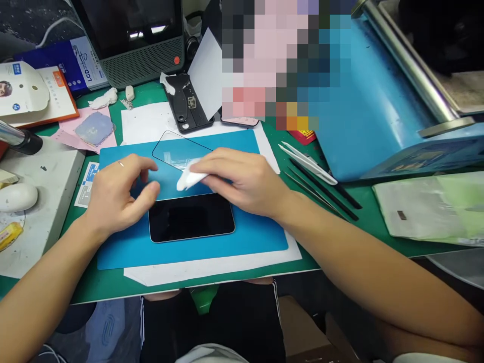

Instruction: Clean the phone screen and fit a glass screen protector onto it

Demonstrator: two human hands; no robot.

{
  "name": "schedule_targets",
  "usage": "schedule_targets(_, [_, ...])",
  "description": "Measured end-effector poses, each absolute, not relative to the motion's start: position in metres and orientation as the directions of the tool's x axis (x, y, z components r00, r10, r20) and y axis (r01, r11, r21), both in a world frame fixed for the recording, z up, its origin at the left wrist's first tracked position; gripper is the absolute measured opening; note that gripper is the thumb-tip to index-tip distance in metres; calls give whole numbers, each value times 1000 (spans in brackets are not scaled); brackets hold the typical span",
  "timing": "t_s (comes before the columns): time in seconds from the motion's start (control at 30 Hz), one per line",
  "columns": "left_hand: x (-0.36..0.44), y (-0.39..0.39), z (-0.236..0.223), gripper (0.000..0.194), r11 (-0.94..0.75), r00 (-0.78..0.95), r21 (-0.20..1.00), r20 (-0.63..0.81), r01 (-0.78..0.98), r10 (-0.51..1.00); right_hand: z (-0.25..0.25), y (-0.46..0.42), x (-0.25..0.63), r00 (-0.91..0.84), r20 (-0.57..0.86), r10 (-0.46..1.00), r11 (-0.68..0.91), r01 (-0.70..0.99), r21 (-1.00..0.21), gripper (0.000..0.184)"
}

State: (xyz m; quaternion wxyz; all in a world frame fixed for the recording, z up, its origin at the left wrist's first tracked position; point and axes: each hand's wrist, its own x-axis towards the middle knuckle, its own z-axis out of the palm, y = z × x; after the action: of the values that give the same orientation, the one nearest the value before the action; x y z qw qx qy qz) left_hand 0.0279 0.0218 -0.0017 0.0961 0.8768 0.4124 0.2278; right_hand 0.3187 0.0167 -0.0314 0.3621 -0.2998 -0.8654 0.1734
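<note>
Phone (192,219) with a black screen, seen in the head view, lies flat on a blue mat (257,239), near the front edge of the green table (91,288). The right hand (251,181) pinches a soft white wipe (190,176) between its thumb and fingers. The wipe is just past the phone's far edge, and I cannot tell if it touches anything below. The left hand (119,196) has its thumb and fingers spread apart and bent, and no thing shows in it. It is by the phone's left end.

Behind the wipe is a thin clear sheet (170,146) with a dark edge. It looks easy to crack or scratch, so a hard press or a bump from the right hand could hurt it. I cannot tell if the wipe touches it. Bits of fluff could come off the wipe and stick to the phone or the sheet. Bare fingers could leave smudges on both. The long thin tools (310,165) lie near the right arm, so a quick swing of that arm could knock them.
</note>
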Motion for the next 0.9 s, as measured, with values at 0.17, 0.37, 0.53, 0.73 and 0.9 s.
schedule_targets(0.17, [33, 21, -9, 42, -779, 718, 326, 310, 536, 623, -32, 16, 314, -550, 534, 642, 753, 319, -576, 41])
schedule_targets(0.37, [33, 23, -17, 22, -790, 744, 266, 272, 552, 611, -29, 31, 333, -285, 391, 875, 477, 639, -603, 36])
schedule_targets(0.53, [25, 26, -7, 14, -670, 557, 226, 404, 707, 725, -38, 35, 334, -406, 240, 882, 468, 692, -550, 70])
schedule_targets(0.73, [15, 29, -9, 8, -546, 485, 72, 376, 834, 790, -42, 29, 324, -412, 206, 888, 456, 724, -518, 70])
schedule_targets(0.9, [19, 27, -15, 23, -528, 443, 159, 378, 834, 813, -41, 26, 323, -433, 270, 860, 508, 675, -535, 61])
